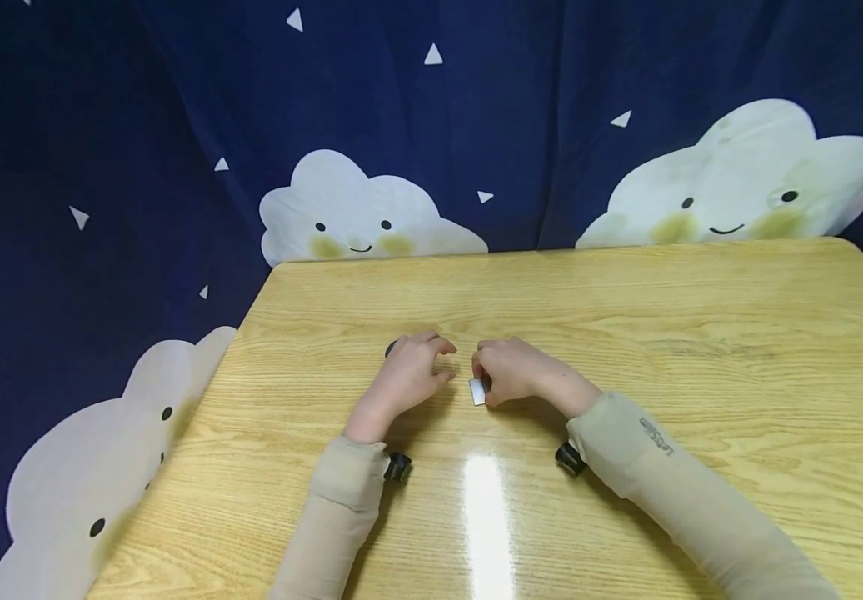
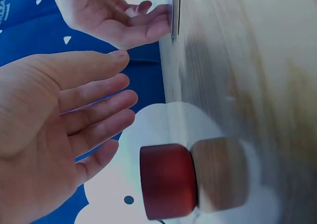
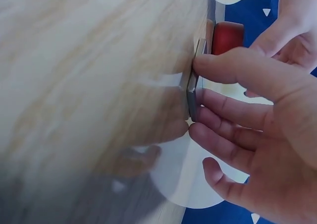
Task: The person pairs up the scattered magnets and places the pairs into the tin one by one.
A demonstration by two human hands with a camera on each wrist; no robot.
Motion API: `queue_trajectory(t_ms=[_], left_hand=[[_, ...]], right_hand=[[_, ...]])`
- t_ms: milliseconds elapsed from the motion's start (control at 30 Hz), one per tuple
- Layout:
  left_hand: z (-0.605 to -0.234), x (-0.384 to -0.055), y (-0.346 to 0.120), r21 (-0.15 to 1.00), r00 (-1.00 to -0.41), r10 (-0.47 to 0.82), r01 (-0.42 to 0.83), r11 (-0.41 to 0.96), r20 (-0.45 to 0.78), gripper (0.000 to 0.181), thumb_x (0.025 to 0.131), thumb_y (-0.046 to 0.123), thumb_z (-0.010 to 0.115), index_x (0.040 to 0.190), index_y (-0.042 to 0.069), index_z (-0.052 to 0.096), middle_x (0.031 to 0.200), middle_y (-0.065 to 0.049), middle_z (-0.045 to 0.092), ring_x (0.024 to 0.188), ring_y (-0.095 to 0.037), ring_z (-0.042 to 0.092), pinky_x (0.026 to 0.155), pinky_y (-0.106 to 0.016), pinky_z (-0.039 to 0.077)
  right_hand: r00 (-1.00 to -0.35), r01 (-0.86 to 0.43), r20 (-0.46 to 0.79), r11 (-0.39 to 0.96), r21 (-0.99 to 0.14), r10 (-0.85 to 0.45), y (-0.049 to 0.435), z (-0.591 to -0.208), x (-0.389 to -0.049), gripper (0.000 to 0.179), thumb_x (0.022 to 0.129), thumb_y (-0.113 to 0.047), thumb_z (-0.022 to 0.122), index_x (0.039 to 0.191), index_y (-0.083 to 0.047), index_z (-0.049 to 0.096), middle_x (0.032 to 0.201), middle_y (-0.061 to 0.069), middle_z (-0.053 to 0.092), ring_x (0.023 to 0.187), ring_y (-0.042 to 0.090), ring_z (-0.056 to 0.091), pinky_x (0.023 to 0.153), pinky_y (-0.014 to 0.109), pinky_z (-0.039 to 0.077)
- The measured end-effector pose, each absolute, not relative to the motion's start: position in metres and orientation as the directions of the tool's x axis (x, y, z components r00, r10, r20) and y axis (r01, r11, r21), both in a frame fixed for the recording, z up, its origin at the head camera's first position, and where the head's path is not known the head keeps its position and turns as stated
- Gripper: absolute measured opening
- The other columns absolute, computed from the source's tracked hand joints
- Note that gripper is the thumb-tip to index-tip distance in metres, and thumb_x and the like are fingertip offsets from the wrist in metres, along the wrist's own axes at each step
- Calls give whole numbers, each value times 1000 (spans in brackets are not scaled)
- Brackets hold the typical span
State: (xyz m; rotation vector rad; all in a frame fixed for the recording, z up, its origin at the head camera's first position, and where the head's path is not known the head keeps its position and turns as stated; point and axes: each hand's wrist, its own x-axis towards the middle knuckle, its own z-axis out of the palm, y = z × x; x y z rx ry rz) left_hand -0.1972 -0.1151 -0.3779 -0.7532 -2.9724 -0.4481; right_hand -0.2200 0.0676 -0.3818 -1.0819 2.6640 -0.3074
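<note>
My right hand (image 1: 510, 369) grips a small flat silver rectangular piece (image 1: 477, 392) by its edges, low over the table near its middle. In the right wrist view the thumb is at one edge of the silver piece (image 3: 193, 97) and the fingertips are at another. Left of it my left hand (image 1: 411, 371) holds nothing, its thumb and fingers spread apart and facing the right hand. Beyond the left hand stands a short red cylindrical thing (image 2: 168, 182), seen in both wrist views. The head view shows only its dark top (image 1: 390, 348), mostly hidden by the left hand.
The glossy wooden table (image 1: 701, 433) mirrors the things on it. A dark blue curtain (image 1: 514, 108) with white clouds and triangles hangs behind its far edge and at the left side. Black cylindrical devices (image 1: 397, 467) sit at both wrists by the beige sleeves (image 1: 341, 517).
</note>
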Motion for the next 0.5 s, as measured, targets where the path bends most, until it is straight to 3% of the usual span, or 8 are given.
queue_trajectory(t_ms=[200, 500], left_hand=[[-380, -199, -124, 256, -888, 421, 457, 852, 184, 36, 79, 20, 69, 112, 7, 61, 111, -7, 59, 105, -25, 53, 95, -43, 36], [-383, -199, -141, 251, -913, 345, 393, 884, 216, 53, 77, 24, 72, 122, 3, 53, 121, -13, 52, 114, -29, 48, 97, -46, 35]], right_hand=[[-705, -627, -193, 727, -280, -683, 66, -383, -222, 28, 64, -22, 77, 81, -11, 57, 78, -3, 49, 67, 12, 46, 61, 27, 39], [-704, -597, -190, 716, -362, -684, 68, -381, -223, 29, 69, -17, 74, 88, -10, 53, 73, -2, 52, 62, 13, 44, 55, 24, 34]])
